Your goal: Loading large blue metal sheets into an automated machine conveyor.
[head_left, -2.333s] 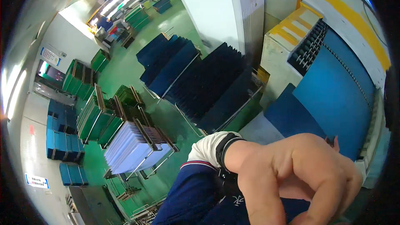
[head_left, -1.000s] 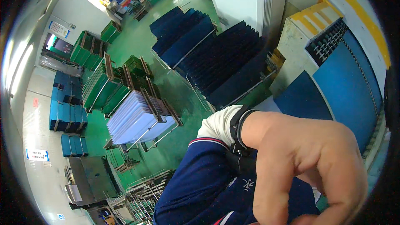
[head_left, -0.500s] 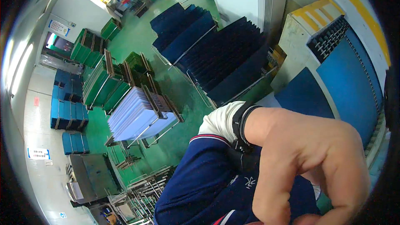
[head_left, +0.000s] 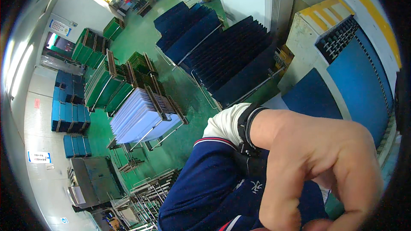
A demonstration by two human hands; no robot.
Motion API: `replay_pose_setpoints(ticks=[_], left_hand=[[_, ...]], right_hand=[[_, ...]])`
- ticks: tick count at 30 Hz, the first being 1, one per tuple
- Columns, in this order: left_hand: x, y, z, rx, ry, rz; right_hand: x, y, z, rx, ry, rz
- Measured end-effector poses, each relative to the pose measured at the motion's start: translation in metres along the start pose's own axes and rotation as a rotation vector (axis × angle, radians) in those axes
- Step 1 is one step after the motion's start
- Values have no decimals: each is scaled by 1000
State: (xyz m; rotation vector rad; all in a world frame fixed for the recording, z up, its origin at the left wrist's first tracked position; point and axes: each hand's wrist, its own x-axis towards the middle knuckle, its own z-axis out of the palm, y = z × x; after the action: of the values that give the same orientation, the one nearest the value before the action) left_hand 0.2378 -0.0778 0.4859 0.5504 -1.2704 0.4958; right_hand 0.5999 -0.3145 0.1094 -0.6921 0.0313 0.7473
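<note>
Holding our left hand (head_left: 325, 145) curled at lower right; fingertips crowd the lower edge, so we can't tell if the grip pinches anything. It blocks part of the blue panel (head_left: 361, 87) lying by the rollers (head_left: 336, 40); racked dark panels (head_left: 246, 79), white pillar (head_left: 242, 0) and pale panels (head_left: 145, 122) stand beyond.

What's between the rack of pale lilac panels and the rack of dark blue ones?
A strip of green floor lies between them, in the head view.
</note>
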Motion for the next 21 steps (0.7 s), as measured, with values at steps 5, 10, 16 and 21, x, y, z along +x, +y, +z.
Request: replay_pose_setpoints(ticks=[5, 10, 16, 21], left_hand=[[-1, 3, 0, 16, -5, 4], [0, 2, 0, 13, -17, -2], [1, 1, -1, 12, -25, -7], [-1, 4, -4, 18, -26, -4]], right_hand=[[7, 7, -6, 12, 36, -19], [4, 6, -2, 24, 99, -15], [3, 8, -6, 1, 116, -34], [4, 10, -6, -15, 99, -20]])
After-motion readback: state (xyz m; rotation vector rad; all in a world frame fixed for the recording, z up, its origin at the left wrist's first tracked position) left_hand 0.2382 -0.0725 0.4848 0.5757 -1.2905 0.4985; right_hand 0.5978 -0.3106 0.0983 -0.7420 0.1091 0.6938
